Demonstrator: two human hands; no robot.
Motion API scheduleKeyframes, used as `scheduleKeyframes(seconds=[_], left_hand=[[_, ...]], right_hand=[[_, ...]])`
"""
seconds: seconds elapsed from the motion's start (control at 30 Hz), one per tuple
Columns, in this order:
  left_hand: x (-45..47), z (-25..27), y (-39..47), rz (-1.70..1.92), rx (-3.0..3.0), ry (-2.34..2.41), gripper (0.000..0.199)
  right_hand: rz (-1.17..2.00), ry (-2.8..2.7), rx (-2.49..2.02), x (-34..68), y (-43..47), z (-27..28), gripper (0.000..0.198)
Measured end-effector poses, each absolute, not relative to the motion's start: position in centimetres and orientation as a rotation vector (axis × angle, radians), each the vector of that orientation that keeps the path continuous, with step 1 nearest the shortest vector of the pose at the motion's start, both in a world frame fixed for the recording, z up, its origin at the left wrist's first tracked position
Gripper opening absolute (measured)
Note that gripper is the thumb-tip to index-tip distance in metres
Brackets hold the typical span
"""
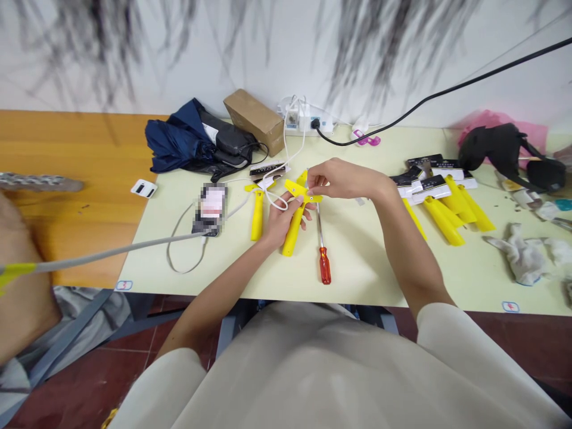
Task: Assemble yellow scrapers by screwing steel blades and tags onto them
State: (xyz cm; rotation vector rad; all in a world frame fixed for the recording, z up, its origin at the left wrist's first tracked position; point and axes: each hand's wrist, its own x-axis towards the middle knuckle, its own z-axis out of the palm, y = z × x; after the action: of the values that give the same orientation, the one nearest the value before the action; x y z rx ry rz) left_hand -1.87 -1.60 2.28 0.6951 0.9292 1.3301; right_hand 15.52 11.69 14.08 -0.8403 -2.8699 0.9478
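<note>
My left hand [280, 221] is wrapped round a yellow plastic scraper [293, 232], held just above the table with its handle towards me. Small screws show on its cross-shaped head. Over that head, my right hand [328, 179] is closed in a pinch, its fingertips touching the yellow plastic; whatever lies between them is hidden. A screwdriver [325, 262] with a clear red handle lies close by on the right, its shaft pointing away from me. Left of my left hand lies a second yellow scraper [257, 214], partly behind a white cable.
More yellow scrapers [447, 220] with black-and-white cards lie at right. Left are a phone [210, 208] on a cable and a white gadget [144, 188]. At the back stand a cardboard box [257, 119], a dark blue umbrella [179, 137] and a power strip [322, 122]. Someone's leg [27, 286] shows at left.
</note>
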Motion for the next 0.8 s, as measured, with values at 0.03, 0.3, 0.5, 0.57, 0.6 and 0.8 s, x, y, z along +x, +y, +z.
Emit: scheduleKeyframes(seconds=[0.03,0.3,0.5,0.57,0.6,0.8], left_hand=[[-1.9,2.2,-1.6,1.329,0.697,0.930,0.048],[-2.0,2.1,-1.6,1.320,0.700,0.934,0.045],[-2.2,2.0,-1.6,1.324,0.693,0.932,0.036],[-2.2,1.9,-1.5,1.343,0.691,0.927,0.032],[-2.2,1.8,-1.5,1.350,0.686,0.927,0.031],[-2.1,1.8,-1.5,1.344,0.670,0.950,0.036]], right_hand=[[0.963,-2.870,-0.839,15.4,11.7,14.1,0.003],[0.959,-2.863,-0.820,15.0,11.3,14.2,0.007],[0.775,-2.828,-1.171,17.7,13.8,13.3,0.019],[0.623,-2.811,-1.519,19.0,15.3,12.3,0.023],[0.563,-2.804,-1.703,19.6,16.0,11.7,0.030],[0.529,-2.846,-2.178,20.4,18.1,9.7,0.047]])
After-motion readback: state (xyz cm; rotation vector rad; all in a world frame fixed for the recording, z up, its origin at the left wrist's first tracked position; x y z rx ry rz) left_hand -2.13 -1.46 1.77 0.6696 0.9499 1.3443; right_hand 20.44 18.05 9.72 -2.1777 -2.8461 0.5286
